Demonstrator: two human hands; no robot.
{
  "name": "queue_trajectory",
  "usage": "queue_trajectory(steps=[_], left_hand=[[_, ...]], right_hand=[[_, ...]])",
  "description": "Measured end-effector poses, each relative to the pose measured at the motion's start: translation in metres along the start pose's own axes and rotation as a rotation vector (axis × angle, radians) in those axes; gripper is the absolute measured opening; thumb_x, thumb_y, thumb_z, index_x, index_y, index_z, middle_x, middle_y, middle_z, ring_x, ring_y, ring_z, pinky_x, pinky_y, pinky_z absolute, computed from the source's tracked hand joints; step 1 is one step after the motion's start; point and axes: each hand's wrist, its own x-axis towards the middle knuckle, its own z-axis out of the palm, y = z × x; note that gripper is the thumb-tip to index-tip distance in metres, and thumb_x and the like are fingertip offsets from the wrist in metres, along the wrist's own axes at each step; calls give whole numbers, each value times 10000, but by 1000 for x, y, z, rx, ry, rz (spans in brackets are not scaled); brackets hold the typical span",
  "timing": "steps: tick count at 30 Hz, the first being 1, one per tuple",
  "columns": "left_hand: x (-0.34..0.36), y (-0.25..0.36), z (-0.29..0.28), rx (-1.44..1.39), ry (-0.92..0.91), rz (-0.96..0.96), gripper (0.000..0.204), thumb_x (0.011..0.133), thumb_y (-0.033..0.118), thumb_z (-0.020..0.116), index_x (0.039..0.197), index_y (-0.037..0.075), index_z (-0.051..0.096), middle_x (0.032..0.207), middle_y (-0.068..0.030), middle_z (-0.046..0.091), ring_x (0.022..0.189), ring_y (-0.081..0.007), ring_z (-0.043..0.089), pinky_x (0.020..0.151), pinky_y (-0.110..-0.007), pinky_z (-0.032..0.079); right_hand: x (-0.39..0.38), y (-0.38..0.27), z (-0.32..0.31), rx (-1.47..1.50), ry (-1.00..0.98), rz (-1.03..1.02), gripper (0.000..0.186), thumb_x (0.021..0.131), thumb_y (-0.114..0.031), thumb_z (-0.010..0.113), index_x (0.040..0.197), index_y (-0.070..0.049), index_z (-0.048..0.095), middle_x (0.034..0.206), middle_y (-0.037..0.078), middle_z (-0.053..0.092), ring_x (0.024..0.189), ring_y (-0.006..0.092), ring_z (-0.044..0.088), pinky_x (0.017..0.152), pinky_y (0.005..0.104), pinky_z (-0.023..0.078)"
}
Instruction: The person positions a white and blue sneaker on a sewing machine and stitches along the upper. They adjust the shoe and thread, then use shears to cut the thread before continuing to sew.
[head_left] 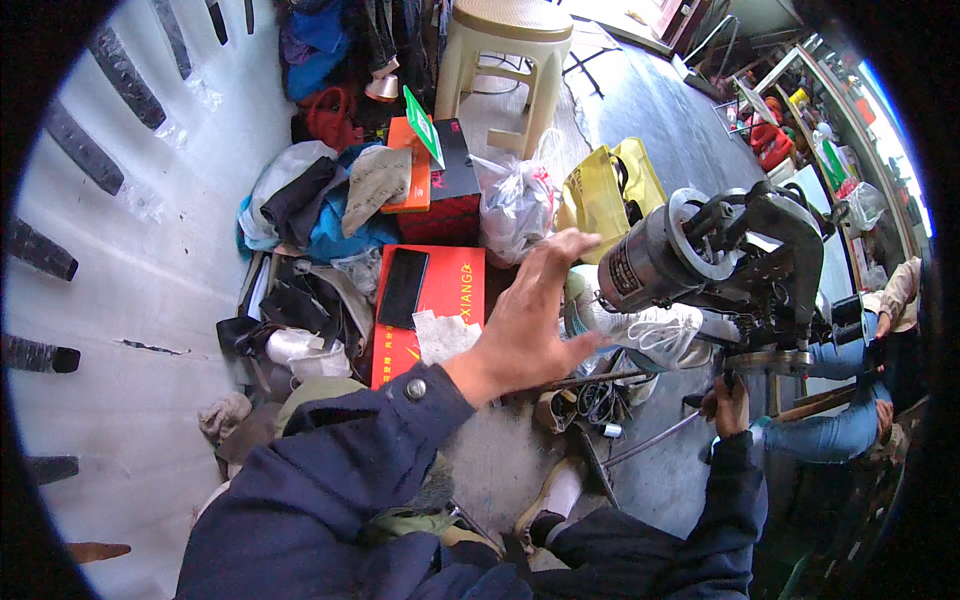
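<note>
A white lace-up sneaker (655, 332) sits at the arm of a dark metal shoe-sewing machine (800, 240), which has a grey cylindrical motor-like housing (640, 262). Beside the sneaker's left end is my left hand (525, 320), thumb and fingers spread apart with nothing held between them. Whether its fingertips touch the shoe I cannot tell. Lower right, my right hand (730, 408) is closed around a small dark handle (729, 381) just under the machine's round metal wheel (768, 362). The machine hides part of that grip.
Left of my hand lies a red box (430, 275) with a black phone (404, 288) and a cloth scrap on it. A yellow bag (610, 185), white plastic bag (515, 205) and beige stool (510, 30) stand beyond. Another person's jeans-clad leg (830, 432) is at right.
</note>
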Motion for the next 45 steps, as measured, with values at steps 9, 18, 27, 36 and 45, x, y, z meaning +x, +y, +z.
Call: queue_trajectory(steps=[9,18,27,36,45], left_hand=[[-17,-26,10,-396,-324,-453,631,930,152,722,1455,112,375,1365,-161,542,1270,-247,527,1104,-375,396],[-23,-21,16,-406,-236,-386,662,973,77,683,1513,135,304,1347,-107,543,1227,-192,513,1071,-350,413],[-22,-29,24,-498,-258,-384,549,963,21,676,1401,123,361,1298,-79,564,1207,-158,500,1063,-337,414],[-25,-34,26,-544,-257,-407,536,961,2,673,1378,134,364,1291,-75,568,1214,-163,500,1062,-333,414],[-27,-35,27,-494,-260,-371,590,939,3,696,1404,123,354,1352,-89,540,1263,-190,482,1109,-350,374]], right_hand=[[-2,-2,-4,83,-12,99,370,1018,-303,648,1218,-23,514,717,86,635,562,155,592,505,304,464],[-24,-65,-22,-70,209,-208,270,1007,-156,616,1186,40,663,1051,132,717,894,241,636,840,367,521],[30,-5,-115,-231,501,-204,128,1030,-153,570,1059,-29,558,834,78,625,756,193,606,685,350,503],[-12,-30,-4,28,-25,99,275,989,-146,653,1231,-20,618,850,99,635,668,204,627,572,373,514],[6,-57,-111,-308,495,-175,146,1052,-144,552,1116,-24,602,965,94,687,816,167,611,765,308,505]])
